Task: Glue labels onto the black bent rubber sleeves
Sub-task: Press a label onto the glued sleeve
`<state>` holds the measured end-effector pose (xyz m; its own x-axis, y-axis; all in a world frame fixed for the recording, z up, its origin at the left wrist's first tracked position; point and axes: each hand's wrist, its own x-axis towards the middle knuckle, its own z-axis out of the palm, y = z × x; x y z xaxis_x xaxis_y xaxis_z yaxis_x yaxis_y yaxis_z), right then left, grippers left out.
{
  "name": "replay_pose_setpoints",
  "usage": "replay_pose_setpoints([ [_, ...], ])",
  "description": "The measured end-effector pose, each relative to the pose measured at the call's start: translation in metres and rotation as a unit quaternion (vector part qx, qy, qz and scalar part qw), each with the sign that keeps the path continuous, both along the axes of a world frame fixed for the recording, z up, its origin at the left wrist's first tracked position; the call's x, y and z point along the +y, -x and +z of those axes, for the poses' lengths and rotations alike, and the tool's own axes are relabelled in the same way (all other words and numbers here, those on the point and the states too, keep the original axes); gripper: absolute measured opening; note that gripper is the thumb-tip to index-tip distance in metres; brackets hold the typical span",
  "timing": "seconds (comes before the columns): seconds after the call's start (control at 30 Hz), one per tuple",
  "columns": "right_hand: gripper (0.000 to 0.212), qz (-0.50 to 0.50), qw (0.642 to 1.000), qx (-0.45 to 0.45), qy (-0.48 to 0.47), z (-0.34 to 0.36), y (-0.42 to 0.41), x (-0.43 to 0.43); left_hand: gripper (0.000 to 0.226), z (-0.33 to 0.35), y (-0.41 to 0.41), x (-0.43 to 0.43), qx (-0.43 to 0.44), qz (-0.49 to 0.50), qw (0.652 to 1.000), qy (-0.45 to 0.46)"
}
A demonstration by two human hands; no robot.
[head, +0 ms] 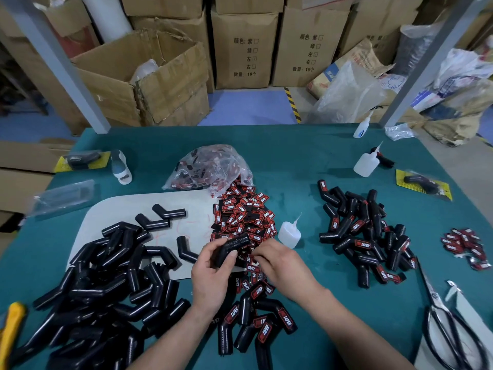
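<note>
right now you are at the pick-a-label step. your left hand [210,276] is wrapped round one black bent sleeve [236,243] just below the middle of the frame, with the thumb across its front. the side facing the camera shows no label. your right hand [282,263] sits beside it, with its fingertips dipped into the near edge of the label pile [245,214] at centre. i cannot tell whether they have a label pinched, because the fingers curl under and hide their own tips.

by my reading, the next move calls for one label lifted clear, glue from the small bottle [289,232] just right of the pile, then the label pressed flat onto the sleeve. bare sleeves [106,276] heap at lower left. labelled ones [365,236] lie at centre right, and more lie at bottom centre between your forearms. the far side of the held sleeve is hidden, and the scissors [448,324] at lower right are cut off by the frame edge.
</note>
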<state>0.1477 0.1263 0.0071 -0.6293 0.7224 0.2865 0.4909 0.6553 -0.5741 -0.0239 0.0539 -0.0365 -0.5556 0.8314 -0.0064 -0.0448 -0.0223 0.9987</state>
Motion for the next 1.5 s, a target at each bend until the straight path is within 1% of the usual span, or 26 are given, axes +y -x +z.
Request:
replay_pose_setpoints([
  [0.07, 0.013, -0.016, 0.994, 0.076, 0.073, 0.008, -0.001, 0.0, 0.044, 0.002, -0.001, 0.0, 0.007, -0.004, 1.0, -0.011],
  [0.13, 0.013, -0.019, 0.98, 0.135, 0.143, 0.013, -0.002, 0.001, 0.048, 0.004, -0.001, 0.0, 0.023, -0.006, 0.999, -0.027],
  [0.2, 0.02, -0.034, 0.953, 0.206, 0.217, 0.018, -0.002, -0.001, 0.052, 0.007, -0.001, 0.001, 0.052, -0.013, 0.998, -0.042],
  [0.27, 0.023, -0.057, 0.925, 0.28, 0.25, 0.018, 0.002, -0.003, 0.057, 0.008, -0.001, 0.0, 0.09, -0.019, 0.994, -0.06],
  [0.3, 0.02, -0.071, 0.914, 0.306, 0.257, 0.017, 0.003, -0.004, 0.057, 0.008, -0.002, -0.001, 0.102, -0.021, 0.992, -0.067],
  [0.37, 0.011, -0.095, 0.888, 0.346, 0.288, 0.014, 0.007, -0.006, 0.051, 0.01, -0.002, -0.002, 0.11, -0.026, 0.991, -0.075],
  [0.43, 0.007, -0.103, 0.864, 0.374, 0.32, 0.011, 0.01, -0.007, 0.044, 0.011, -0.002, -0.004, 0.116, -0.027, 0.99, -0.079],
  [0.5, 0.006, -0.105, 0.854, 0.379, 0.34, 0.008, 0.01, -0.006, 0.041, 0.013, -0.003, -0.006, 0.127, -0.029, 0.988, -0.086],
  [0.57, 0.009, -0.099, 0.847, 0.378, 0.36, 0.007, 0.011, -0.006, 0.037, 0.016, -0.003, -0.007, 0.134, -0.036, 0.986, -0.094],
  [0.7, 0.023, -0.095, 0.846, 0.365, 0.377, 0.005, 0.012, -0.006, 0.038, 0.016, -0.004, -0.006, 0.156, -0.037, 0.982, -0.102],
  [0.73, 0.024, -0.092, 0.848, 0.362, 0.377, 0.005, 0.012, -0.006, 0.039, 0.016, -0.004, -0.006, 0.162, -0.036, 0.981, -0.101],
  [0.83, 0.021, -0.082, 0.86, 0.351, 0.36, 0.008, 0.012, -0.006, 0.04, 0.014, -0.003, -0.005, 0.167, -0.041, 0.979, -0.105],
  [0.9, 0.018, -0.079, 0.861, 0.356, 0.354, 0.01, 0.01, -0.005, 0.041, 0.013, -0.003, -0.005, 0.166, -0.041, 0.98, -0.104],
  [0.97, 0.015, -0.075, 0.862, 0.354, 0.355, 0.012, 0.009, -0.005, 0.046, 0.011, -0.002, -0.004, 0.163, -0.041, 0.981, -0.099],
  [1.03, 0.012, -0.077, 0.872, 0.337, 0.347, 0.013, 0.008, -0.006, 0.049, 0.009, -0.003, -0.004, 0.165, -0.046, 0.981, -0.096],
  [1.1, 0.013, -0.077, 0.887, 0.308, 0.336, 0.014, 0.008, -0.007, 0.046, 0.008, -0.003, -0.003, 0.165, -0.051, 0.98, -0.096],
  [1.17, 0.009, -0.071, 0.896, 0.291, 0.329, 0.014, 0.007, -0.008, 0.042, 0.007, -0.002, -0.003, 0.155, -0.054, 0.982, -0.092],
  [1.4, 0.004, -0.066, 0.914, 0.27, 0.296, 0.016, 0.008, -0.009, 0.039, 0.005, -0.002, -0.003, 0.148, -0.058, 0.984, -0.084],
  [1.5, 0.008, -0.069, 0.916, 0.267, 0.29, 0.014, 0.008, -0.009, 0.037, 0.004, -0.002, -0.003, 0.143, -0.059, 0.985, -0.083],
])
